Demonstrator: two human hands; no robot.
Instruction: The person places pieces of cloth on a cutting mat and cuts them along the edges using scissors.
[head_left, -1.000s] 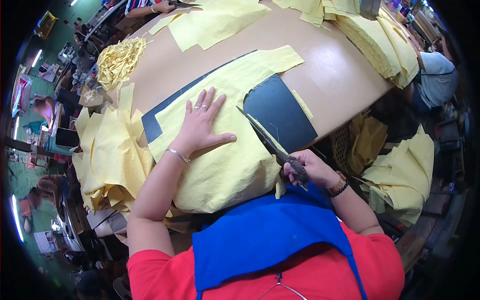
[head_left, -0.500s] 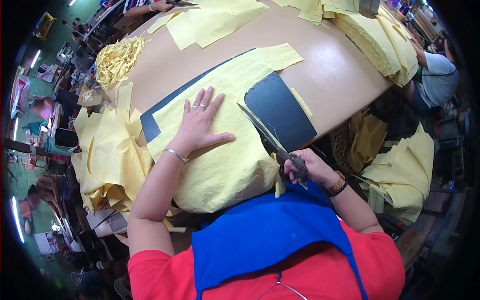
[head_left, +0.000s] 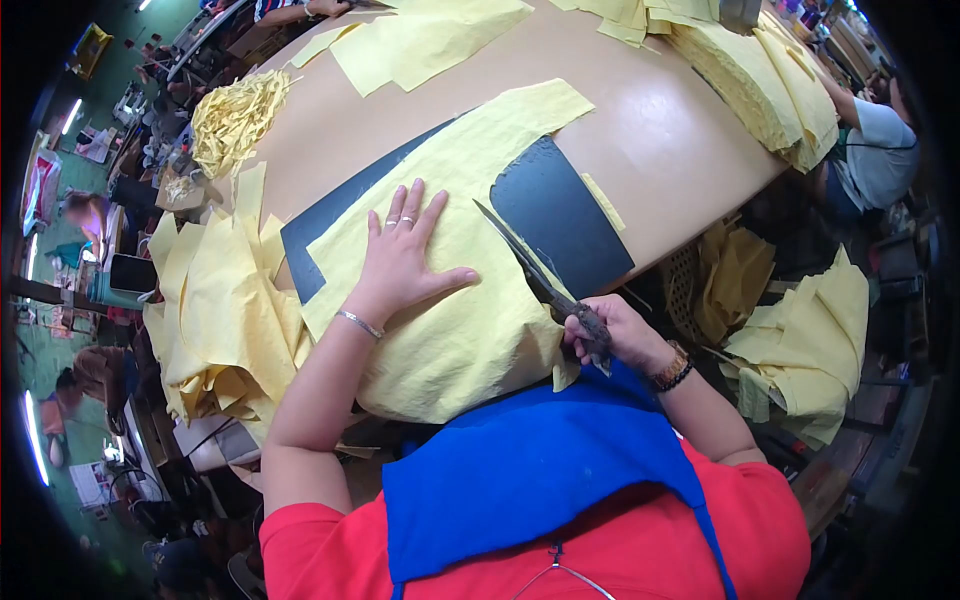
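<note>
My left hand (head_left: 402,255) lies flat with fingers spread on a pale yellow sheet of fabric (head_left: 450,345). The lower part of the sheet droops over the table edge toward my blue apron. In my right hand (head_left: 622,335) is a pair of dark scissors (head_left: 535,268), its handles wrapped in dark material. The blades point up and left along the sheet's right edge, beside a curved notch; whether they are parted is hard to tell. Under the sheet lies a dark flat board (head_left: 565,205), showing at the right and along the upper left.
Yellow scraps are heaped on the table (head_left: 650,130) at the far left (head_left: 238,120). More yellow sheets hang at the left edge (head_left: 225,310). A thick yellow stack (head_left: 745,90) stands at the upper right, near a seated person (head_left: 880,150). Yellow pieces (head_left: 810,340) hang below right.
The yellow sheet has turned slightly, its upper end shifting left and its lower part right. My left hand has moved slightly right with it. The scissors stay in nearly the same place.
</note>
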